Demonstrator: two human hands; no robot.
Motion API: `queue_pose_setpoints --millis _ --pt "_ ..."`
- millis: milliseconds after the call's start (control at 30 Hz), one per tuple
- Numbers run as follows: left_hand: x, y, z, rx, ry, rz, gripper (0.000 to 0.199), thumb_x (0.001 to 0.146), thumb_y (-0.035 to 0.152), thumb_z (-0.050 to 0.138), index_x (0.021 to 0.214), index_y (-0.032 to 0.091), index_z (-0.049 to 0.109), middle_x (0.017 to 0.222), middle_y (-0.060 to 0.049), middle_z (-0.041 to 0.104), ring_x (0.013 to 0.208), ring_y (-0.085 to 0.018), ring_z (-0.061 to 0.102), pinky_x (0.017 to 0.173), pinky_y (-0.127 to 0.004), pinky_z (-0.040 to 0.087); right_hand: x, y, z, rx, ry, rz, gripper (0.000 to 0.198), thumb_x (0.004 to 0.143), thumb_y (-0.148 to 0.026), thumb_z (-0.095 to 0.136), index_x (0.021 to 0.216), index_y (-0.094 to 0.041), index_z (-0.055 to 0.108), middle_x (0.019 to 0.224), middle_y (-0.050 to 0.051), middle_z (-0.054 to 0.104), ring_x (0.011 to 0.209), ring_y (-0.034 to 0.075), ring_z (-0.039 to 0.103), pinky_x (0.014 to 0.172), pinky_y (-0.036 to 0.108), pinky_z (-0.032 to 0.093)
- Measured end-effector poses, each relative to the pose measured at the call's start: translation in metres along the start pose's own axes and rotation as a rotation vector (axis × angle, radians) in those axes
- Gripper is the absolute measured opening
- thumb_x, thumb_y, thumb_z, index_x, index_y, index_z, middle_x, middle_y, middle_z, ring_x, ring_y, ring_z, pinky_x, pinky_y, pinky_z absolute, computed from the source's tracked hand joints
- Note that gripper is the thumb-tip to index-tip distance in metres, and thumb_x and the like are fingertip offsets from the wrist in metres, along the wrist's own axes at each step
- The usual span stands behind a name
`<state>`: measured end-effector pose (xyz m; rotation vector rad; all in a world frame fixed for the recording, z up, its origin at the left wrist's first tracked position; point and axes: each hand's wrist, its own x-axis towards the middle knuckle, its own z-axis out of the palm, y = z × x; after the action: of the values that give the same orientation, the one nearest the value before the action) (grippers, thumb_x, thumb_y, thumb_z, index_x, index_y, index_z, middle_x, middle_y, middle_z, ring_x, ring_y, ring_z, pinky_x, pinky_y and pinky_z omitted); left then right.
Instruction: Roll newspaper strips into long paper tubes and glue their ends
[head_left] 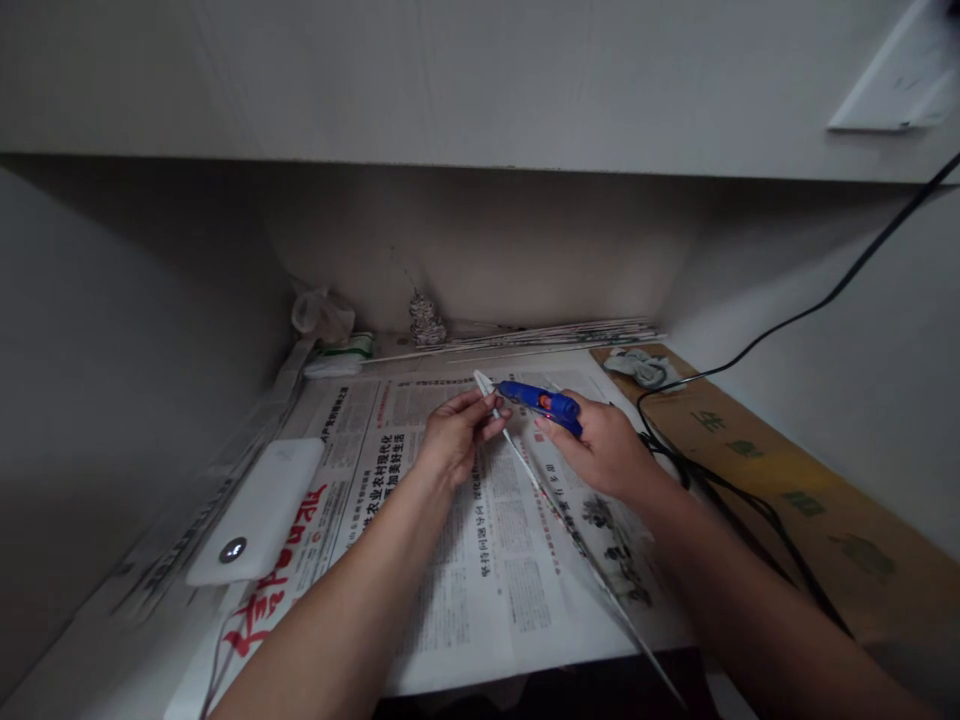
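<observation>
Over the newspaper [450, 590], my left hand [459, 430] pinches a thin rolled paper strip [551, 505] close to its bent, pale upper end. The long tail of the strip slants down to the right, past the newspaper's front edge. A blue hot glue gun [536, 398] with an orange part on its body is gripped in my right hand [604, 440]. Its nozzle points left and meets the strip beside my left fingertips; whether glue is coming out is too small to see.
A white power bank [259, 510] lies at left. Long thin paper rods [555, 335] and a coiled woven piece [426, 320] rest at the back. A black cable [757, 345] crosses brown cardboard [795, 500] at right, near a crumpled cloth [641, 368]. A shelf [480, 90] hangs overhead.
</observation>
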<state>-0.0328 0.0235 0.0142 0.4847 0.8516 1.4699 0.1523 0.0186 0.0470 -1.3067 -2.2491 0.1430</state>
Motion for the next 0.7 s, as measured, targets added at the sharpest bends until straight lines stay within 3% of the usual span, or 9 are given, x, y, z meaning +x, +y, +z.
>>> queue_pose_setpoints --millis 300,467,600,700 --pt "0.001 0.002 0.0 0.013 -0.002 0.006 0.01 0.074 0.005 0.064 0.083 0.008 0.062 0.077 -0.009 0.067 0.064 -0.015 0.067 0.056 -0.022 0.056 0.002 0.007 -0.014 -0.184 0.045 -0.001 0.023 0.086 -0.038 0.043 0.091 -0.02 0.058 0.068 0.004 0.062 0.058 0.018 0.055 0.052 0.026 0.031" --pt "0.002 0.002 -0.002 -0.003 -0.016 -0.015 0.009 0.075 0.005 0.062 0.084 0.009 0.061 0.077 -0.009 0.067 0.067 -0.017 0.068 0.059 -0.022 0.057 0.004 0.021 -0.018 -0.293 0.104 0.028 0.031 0.085 -0.03 0.044 0.111 -0.018 0.055 0.086 0.009 0.066 0.077 0.023 0.059 0.066 0.029 0.038" --pt "0.0 0.003 -0.001 -0.007 -0.021 -0.041 0.008 0.078 0.005 0.059 0.085 0.008 0.061 0.077 -0.009 0.066 0.069 -0.017 0.068 0.059 -0.022 0.057 -0.008 0.045 -0.026 -0.449 0.085 0.079 0.045 0.084 -0.029 0.045 0.126 -0.013 0.047 0.107 0.015 0.063 0.095 0.029 0.057 0.081 0.035 0.038" --pt "-0.001 0.004 0.0 -0.013 -0.033 -0.056 0.009 0.079 0.006 0.059 0.087 0.009 0.061 0.077 -0.008 0.066 0.068 -0.017 0.068 0.058 -0.022 0.057 -0.028 0.08 -0.04 -0.616 0.009 0.171 0.05 0.083 -0.032 0.048 0.126 -0.007 0.047 0.104 0.021 0.063 0.095 0.033 0.056 0.084 0.039 0.038"
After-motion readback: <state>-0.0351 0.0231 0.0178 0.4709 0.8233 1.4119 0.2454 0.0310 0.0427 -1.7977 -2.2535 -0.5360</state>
